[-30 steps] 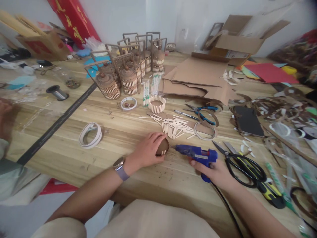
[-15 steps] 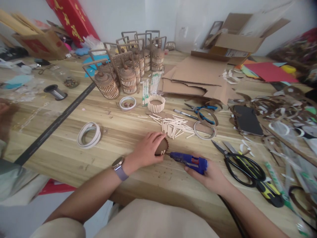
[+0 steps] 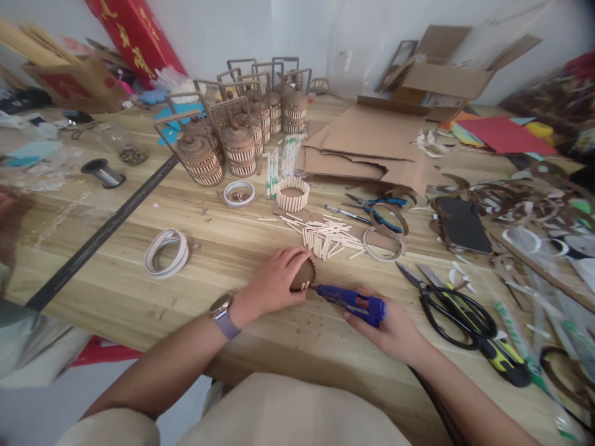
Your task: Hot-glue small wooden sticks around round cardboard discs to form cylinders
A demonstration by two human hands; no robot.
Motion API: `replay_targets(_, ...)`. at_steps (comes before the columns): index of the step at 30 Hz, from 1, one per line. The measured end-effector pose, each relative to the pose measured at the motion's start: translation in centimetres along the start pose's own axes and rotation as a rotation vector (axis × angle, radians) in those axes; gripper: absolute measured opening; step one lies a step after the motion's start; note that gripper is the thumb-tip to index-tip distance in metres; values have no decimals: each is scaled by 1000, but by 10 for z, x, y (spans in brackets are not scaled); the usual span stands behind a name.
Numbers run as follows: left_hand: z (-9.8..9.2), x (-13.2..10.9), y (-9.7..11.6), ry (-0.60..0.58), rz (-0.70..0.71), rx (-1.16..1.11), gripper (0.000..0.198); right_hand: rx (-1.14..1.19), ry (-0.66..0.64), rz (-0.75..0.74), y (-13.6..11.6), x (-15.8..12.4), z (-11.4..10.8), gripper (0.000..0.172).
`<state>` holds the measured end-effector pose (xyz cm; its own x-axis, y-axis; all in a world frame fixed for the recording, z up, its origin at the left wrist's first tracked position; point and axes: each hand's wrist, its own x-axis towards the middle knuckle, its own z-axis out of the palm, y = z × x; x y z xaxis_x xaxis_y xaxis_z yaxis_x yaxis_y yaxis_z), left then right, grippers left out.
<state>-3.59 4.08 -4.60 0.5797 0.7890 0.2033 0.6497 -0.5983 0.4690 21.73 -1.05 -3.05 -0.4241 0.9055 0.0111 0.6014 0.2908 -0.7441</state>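
My left hand (image 3: 277,280) is closed around a round brown cardboard ring (image 3: 304,274), resting on the wooden table; a few short pale sticks stand along its near edge. In my right hand (image 3: 395,328) is a blue glue gun (image 3: 353,303), its nozzle pointing left at the ring's near side. Whether the tip touches the ring is too small to tell. Beyond the hands lies a loose pile of short wooden sticks (image 3: 328,235). Behind that pile stands a ring covered in upright sticks (image 3: 292,195).
Black scissors (image 3: 458,313) and a yellow-black utility knife (image 3: 504,359) lie at right. A tape roll (image 3: 166,254) sits left. Several stick-covered lidded baskets with handles (image 3: 242,148) stand at the back, near torn cardboard (image 3: 367,136). The gun's cable (image 3: 434,402) runs off the front edge.
My right hand and the glue gun have shifted slightly left, the nozzle staying by the ring. My left hand keeps its hold in nearly the same place.
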Motion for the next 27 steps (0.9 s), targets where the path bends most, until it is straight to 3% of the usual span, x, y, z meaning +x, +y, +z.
replay_targets(20,0,0,0,-7,-4,-4,72,-39,1,-7,-11,3,-2,22)
replay_targets(23,0,0,0,-5,-2,-8,72,8,90,116,-9,3,0,21)
replay_targets(25,0,0,0,-6,-6,-9,74,71,146,254,-6,2,-3,28)
replay_targets(27,0,0,-1,-7,-7,-8,76,161,119,379,-2,1,-11,40)
